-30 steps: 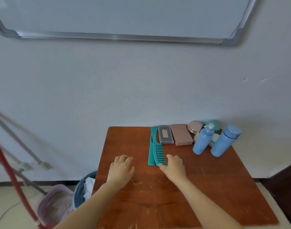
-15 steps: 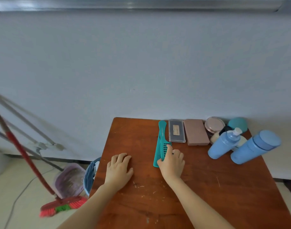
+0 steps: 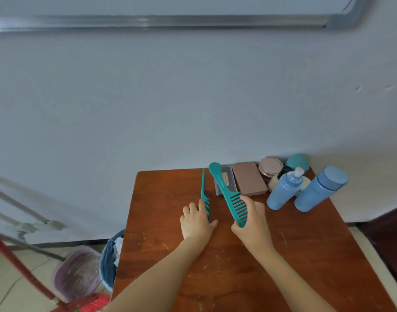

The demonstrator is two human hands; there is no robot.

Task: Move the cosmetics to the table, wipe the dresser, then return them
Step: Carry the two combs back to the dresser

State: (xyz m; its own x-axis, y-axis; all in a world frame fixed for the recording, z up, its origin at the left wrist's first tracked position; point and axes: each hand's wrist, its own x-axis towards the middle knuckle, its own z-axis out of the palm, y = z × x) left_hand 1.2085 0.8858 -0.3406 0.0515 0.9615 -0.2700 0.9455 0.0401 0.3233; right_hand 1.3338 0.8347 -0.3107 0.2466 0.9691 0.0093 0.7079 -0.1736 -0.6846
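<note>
Looking down on a brown wooden table (image 3: 170,266) set against a pale wall (image 3: 193,97), two bare forearms reach in from the bottom edge. The right hand (image 3: 252,224) grips a teal wide comb (image 3: 229,194) by its toothed end, fingers curled over the teeth and thumb beneath. The comb is raised off the table and slants up and to the left, its rounded handle over a clear case (image 3: 230,184). The left hand (image 3: 197,220) lies palm down on the table, fingers straight and close together, thumb stuck out to the right. Its fingertips rest on the toothed end of a thin teal tail comb (image 3: 204,194), which lies flat with its pointed tail toward the wall. Cosmetics crowd the far right corner of the table. A pink palette (image 3: 249,179) lies just right of the clear case, a round compact (image 3: 270,165) and a teal dome (image 3: 298,162) sit by the wall, and a pump bottle (image 3: 283,190) and a capped blue bottle (image 3: 319,190) stand side by side in front of them. Small jars between these are too hidden to tell apart. On the floor at left are a blue bin (image 3: 107,264) beside the table, a purple dustpan (image 3: 75,271) and a red broom (image 3: 19,266). A whiteboard's metal edge (image 3: 170,20) runs across the top.
</note>
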